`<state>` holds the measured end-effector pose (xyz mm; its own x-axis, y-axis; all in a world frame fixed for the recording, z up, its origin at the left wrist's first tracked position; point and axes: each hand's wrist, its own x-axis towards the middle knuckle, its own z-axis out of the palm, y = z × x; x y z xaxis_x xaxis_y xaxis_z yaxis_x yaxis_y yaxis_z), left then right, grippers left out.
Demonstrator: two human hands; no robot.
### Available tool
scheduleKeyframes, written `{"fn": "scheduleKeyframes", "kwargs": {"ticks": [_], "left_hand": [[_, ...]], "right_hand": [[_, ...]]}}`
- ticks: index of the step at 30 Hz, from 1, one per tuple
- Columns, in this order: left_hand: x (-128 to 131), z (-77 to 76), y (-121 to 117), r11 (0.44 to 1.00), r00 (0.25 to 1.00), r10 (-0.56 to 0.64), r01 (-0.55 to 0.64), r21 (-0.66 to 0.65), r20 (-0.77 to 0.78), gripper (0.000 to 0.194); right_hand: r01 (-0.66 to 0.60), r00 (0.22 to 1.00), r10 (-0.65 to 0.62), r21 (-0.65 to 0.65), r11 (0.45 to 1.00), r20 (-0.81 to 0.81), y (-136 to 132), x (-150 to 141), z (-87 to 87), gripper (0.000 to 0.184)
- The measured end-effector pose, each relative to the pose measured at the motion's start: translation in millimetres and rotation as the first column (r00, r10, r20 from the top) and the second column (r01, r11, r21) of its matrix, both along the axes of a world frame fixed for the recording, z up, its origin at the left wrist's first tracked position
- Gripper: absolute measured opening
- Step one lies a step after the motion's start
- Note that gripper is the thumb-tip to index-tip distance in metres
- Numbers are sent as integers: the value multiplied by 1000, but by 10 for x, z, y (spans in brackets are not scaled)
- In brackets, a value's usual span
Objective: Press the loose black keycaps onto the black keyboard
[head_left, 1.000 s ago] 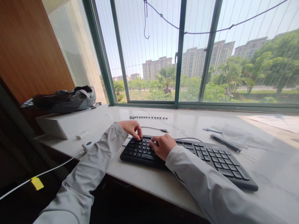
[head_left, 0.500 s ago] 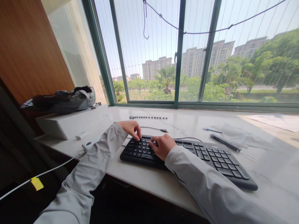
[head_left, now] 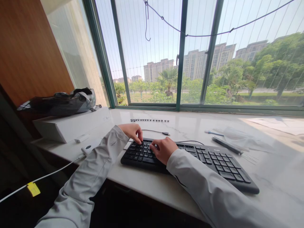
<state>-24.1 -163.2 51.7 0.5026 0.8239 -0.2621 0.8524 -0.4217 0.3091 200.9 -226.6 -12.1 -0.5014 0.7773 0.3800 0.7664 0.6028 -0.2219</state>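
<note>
A black keyboard [head_left: 213, 161] lies slantwise on the white marble sill [head_left: 147, 186]. My left hand [head_left: 131, 130] arches over its far left corner, with the fingers bent down and bunched, their tips on the top key rows. My right hand [head_left: 164, 149] rests on the keys just to the right, curled like a loose fist with the fingertips tucked toward the left hand. Whatever the fingertips pinch is hidden. Both arms wear light grey sleeves.
A row of small dark pieces [head_left: 149, 120] lies behind the keyboard, next to a thin cable [head_left: 156, 131]. At left stand a white box [head_left: 71, 125] with a dark bag [head_left: 59, 103] on top and a small white device [head_left: 89, 147]. A dark pen-like tool [head_left: 226, 145] and clear plastic [head_left: 239, 136] lie at right.
Both hands stay on the same keys with only slight finger shifts. The camera has drifted a little, so everything sits slightly lower left.
</note>
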Motion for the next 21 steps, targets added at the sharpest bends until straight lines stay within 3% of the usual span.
{"fn": "scheduleKeyframes", "kwargs": {"ticks": [8, 14, 21], "left_hand": [[-27, -30, 28, 1000, 998, 20, -20, 1, 53, 34], [-67, -75, 77, 1000, 997, 12, -12, 6, 71, 37], [-97, -143, 141, 998, 994, 57, -53, -41, 94, 37]], "right_hand": [[-244, 965, 223, 161, 956, 138, -46, -7, 84, 31], [-231, 947, 181, 172, 958, 264, -21, -92, 95, 32], [-223, 945, 180, 138, 965, 272, 4, -124, 105, 33]]}}
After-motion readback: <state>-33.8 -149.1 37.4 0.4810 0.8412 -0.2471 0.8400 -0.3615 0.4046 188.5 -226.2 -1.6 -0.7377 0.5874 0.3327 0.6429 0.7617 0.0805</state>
